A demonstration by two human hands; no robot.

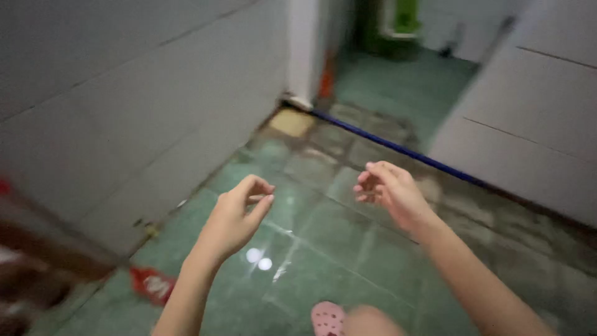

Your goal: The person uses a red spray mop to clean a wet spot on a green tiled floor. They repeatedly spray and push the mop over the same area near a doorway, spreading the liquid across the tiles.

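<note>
Both hands, left hand and right hand, are held empty at centre frame, fingers loosely curled; a slip is risked on the wet floor.

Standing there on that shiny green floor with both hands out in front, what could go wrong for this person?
The green tiled floor gleams as if wet, so the pink clog might slip. The blue pole lying across the floor ahead could trip a step. Both the left hand and right hand hang in the air, gripping nothing that shows, so there may be nothing to steady a fall.
</note>
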